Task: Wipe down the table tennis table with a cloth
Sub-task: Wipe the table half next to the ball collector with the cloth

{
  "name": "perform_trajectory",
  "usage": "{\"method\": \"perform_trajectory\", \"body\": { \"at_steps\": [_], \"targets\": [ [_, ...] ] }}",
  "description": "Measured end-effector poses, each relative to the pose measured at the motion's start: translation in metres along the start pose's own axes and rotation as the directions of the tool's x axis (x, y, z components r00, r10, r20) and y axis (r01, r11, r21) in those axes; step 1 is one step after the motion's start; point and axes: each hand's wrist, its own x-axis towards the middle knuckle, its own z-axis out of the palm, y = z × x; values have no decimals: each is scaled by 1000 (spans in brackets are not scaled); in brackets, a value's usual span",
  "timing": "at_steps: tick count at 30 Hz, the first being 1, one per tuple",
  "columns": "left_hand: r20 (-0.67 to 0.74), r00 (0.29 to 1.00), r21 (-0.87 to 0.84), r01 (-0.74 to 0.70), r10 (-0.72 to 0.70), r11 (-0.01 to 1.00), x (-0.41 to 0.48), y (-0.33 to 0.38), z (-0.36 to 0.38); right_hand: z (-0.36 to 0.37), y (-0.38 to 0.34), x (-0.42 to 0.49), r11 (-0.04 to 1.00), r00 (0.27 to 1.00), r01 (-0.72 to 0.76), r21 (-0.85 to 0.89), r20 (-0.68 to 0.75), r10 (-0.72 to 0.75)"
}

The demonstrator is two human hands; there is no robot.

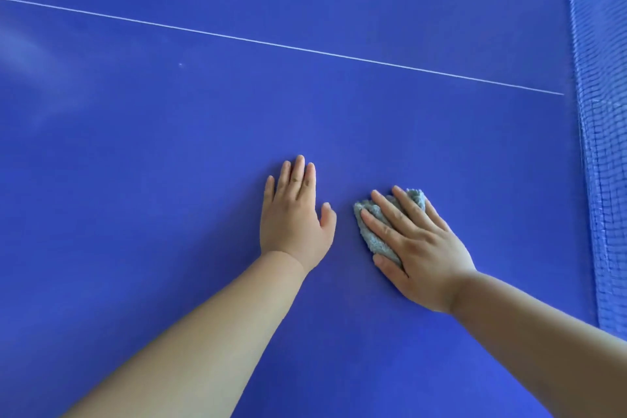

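Blue tabletop (169,180) fills the view. Left hand (295,217) lies flat on it, palm down, fingers (300,176) straight and close together, thumb out to the side, holding nothing. Right hand (420,248) lies near it, not touching it, palm down on a crumpled grey-blue cloth (371,236). Its fingers are extended and spread across the cloth, pressing it against the tabletop and not curled round it. Cloth shows past the fingertips and along the thumb side. A thin white line (271,42) crosses the surface beyond both hands. The net (600,146) stands along the right edge of the view, well apart from the cloth.
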Motion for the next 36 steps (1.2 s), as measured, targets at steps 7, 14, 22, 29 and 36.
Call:
{"method": "perform_trajectory", "body": {
  "at_steps": [7,14,22,29,36],
  "targets": [
    [32,999,147,-41,37,988,-48,-47,2,8,-2,-6,1000,999,-10,-3,-34,10],
    [5,999,193,-45,44,980,-45,-46,8,-6,3,61,997,994,-71,27,-75,73],
    [-17,998,189,-49,53,981,-44,-48,9,-29,-10,141,999,998,-30,13,-51,31],
    [-12,999,161,-41,43,986,-44,-45,6,21,-20,-1,927,930,360,-105,-38,-365],
    [-40,998,187,-48,57,981,-43,-49,11,-11,-2,92,999,995,-43,-1,-89,43]
  ]
}}
